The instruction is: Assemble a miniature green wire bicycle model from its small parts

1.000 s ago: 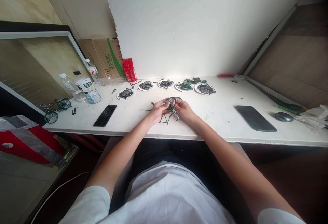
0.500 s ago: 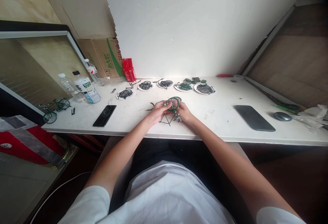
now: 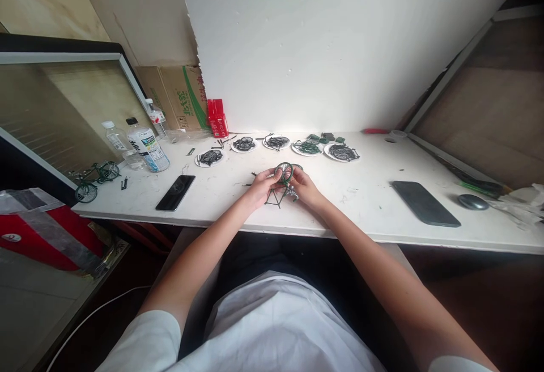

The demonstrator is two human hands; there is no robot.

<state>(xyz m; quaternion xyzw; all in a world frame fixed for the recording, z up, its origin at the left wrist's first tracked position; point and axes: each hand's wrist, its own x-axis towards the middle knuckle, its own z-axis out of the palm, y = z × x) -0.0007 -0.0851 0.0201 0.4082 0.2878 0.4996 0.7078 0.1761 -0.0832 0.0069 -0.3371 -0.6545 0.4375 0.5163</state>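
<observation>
White-topped table (image 3: 365, 190), long and pale, carrying all items listed; a white foam board (image 3: 331, 54) leans upright behind it.

Cardboard box (image 3: 181, 95), brown with green print, at the back left corner.

Dark tablet or large phone (image 3: 425, 203), flat on the right part of the table; a black mouse (image 3: 473, 202) just beyond it to the right.

Black phone (image 3: 175, 185), flat, left of centre.

Water bottles (image 3: 148, 146), clear plastic, grouped at the left end.

Finished model bicycle (image 3: 96, 178), green and black, upright at the far left edge.

Paper plates (image 3: 342, 152), five in a row behind the hands, each holding small dark or green parts.

Partly built model bicycle (image 3: 283, 182), dark green wire frame with one spoked wheel. Held just above the table at centre, near its front edge. The wheel stands uppermost, its face turned roughly toward the camera; the triangular frame hangs below it, so the long axis runs about vertically, the frame's lower end close to the table.

Left hand (image 3: 261, 182), fingers pinched on the wheel's left side, grasping the model.

Right hand (image 3: 305, 184), fingers closed on the wheel's right side and the small silver part below it.
</observation>
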